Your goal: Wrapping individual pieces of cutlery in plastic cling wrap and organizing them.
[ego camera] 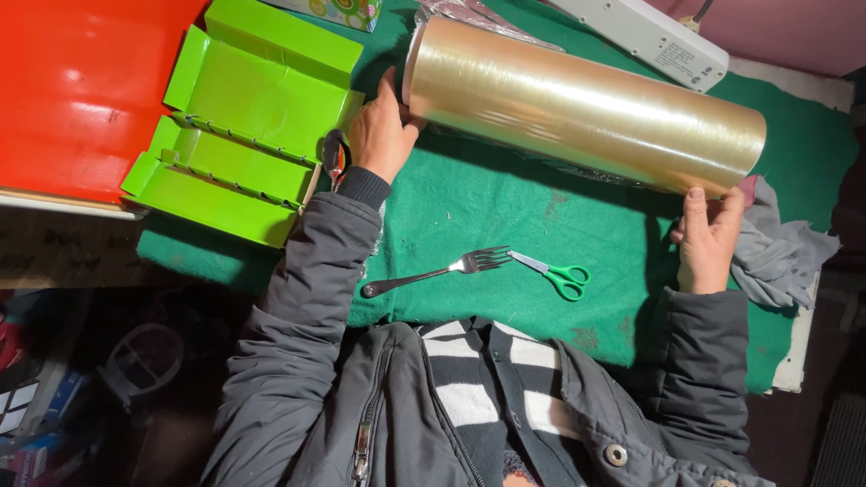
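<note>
On the green counter [505,207], we saw the film roll [582,106] lying crosswise, left hand [381,135] and right hand [708,242] pressing open fingers against opposite ends.

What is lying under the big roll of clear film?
Under the roll of clear film lies the green cloth. Crinkled plastic shows behind its far edge; anything directly beneath is covered.
</note>
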